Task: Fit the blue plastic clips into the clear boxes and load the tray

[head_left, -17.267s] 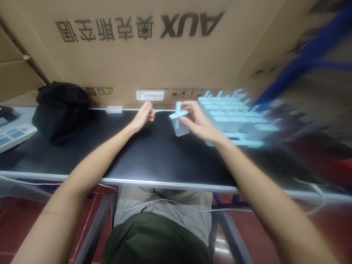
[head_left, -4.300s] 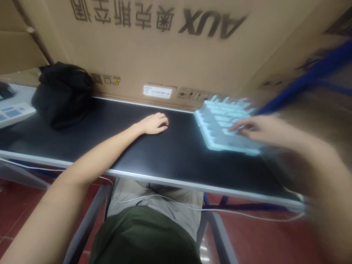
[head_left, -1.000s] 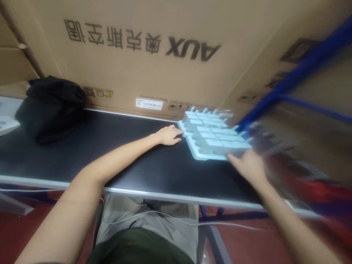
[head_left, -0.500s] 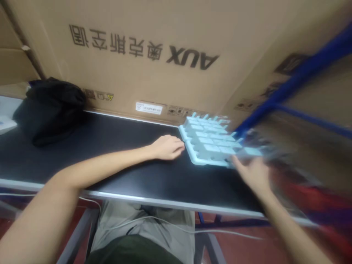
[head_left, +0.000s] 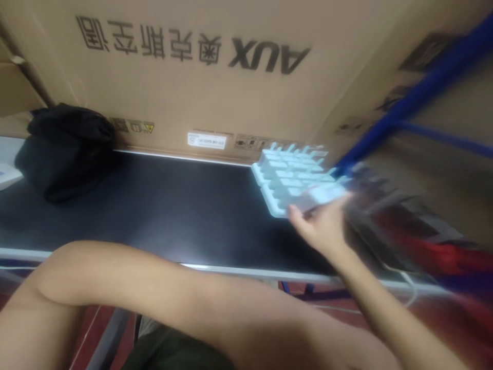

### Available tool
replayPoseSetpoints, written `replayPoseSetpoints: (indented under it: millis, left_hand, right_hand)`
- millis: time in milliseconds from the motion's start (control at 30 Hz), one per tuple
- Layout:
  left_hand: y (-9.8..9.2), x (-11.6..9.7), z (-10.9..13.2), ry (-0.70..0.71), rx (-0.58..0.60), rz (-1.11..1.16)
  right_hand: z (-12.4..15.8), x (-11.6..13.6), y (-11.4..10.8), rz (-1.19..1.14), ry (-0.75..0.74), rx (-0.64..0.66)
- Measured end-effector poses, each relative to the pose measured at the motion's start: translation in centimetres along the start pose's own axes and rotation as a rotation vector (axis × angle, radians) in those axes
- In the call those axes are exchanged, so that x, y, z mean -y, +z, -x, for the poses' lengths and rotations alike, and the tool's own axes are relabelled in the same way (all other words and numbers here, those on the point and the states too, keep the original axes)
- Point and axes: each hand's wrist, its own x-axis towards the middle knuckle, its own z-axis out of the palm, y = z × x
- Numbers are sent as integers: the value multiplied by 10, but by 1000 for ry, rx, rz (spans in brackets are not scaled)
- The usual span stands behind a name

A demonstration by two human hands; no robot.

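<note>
A light-blue popsicle mold point(head_left: 283, 180) with rows of blocks and upright stick handles sits toward the right of the black table. At its front right corner is my right hand point(head_left: 321, 226), thumb on the near side and fingers closed around a light-blue block point(head_left: 327, 192). The block is smeared by motion, and the fingers behind it are partly hidden. My left arm reaches low across the front, over my lap and toward the lower right. Its hand lies outside the picture.
A large cardboard box point(head_left: 173, 92) stands behind the black table point(head_left: 185, 210). On the left lies a black cloth bag point(head_left: 65, 154). A blue metal frame point(head_left: 416, 97) slants along the right, above blurred clear plastic and red items point(head_left: 442, 252). A white cable point(head_left: 412, 288) hangs at the front edge.
My left hand has left its place beside the popsicle mold, and the arm now crosses low to the right. My right hand has moved left with the light-blue block, closer to the mold's front.
</note>
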Motion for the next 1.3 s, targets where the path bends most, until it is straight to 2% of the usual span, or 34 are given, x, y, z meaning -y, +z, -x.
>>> replayPoseSetpoints:
  millis: [100, 167, 233, 267, 300, 333, 367, 433, 500, 567, 667, 800, 1000, 1133, 1300]
  left_hand:
    - [-8, 28, 3, 221, 8, 53]
    - [-10, 44, 6, 379, -9, 111]
    - [-9, 65, 13, 406, -77, 136]
    - [-7, 79, 19, 356, -117, 126]
    - [-5, 94, 24, 245, -148, 92]
    - [-4, 112, 31, 157, -125, 47]
    - [-3, 130, 37, 28, -105, -12]
    - [-1, 166, 48, -269, -156, -121]
    - [2, 195, 58, -468, -204, -134]
    - [6, 213, 67, -595, -186, -80]
    - [14, 222, 76, -681, -123, 2]
    - [22, 221, 82, -637, -123, 124]
    - [26, 236, 87, -578, -226, 284]
    - [22, 247, 94, -580, -352, 251]
    - [21, 248, 95, -551, -392, 237]
  right_hand:
    - [-5, 47, 21, 74, -10, 383]
    - [-14, 68, 34, 69, -73, 517]
    - [-26, 82, 46, 49, -142, 595]
    - [-33, 86, 52, 40, -176, 618]
    - [-39, 90, 57, 34, -216, 628]
    - [-45, 94, 62, 37, -261, 623]
    - [-50, 97, 68, 53, -306, 605]
    - [-58, 102, 78, 109, -370, 568]
    - [-64, 106, 88, 159, -378, 569]
    - [-67, 106, 95, 160, -366, 586]
    - [-67, 101, 101, 127, -379, 591]
    - [-64, 94, 99, 112, -389, 577]
    - [-63, 94, 97, 113, -411, 565]
    - [-64, 95, 99, 119, -399, 562]
    - [-64, 93, 101, 119, -375, 560]
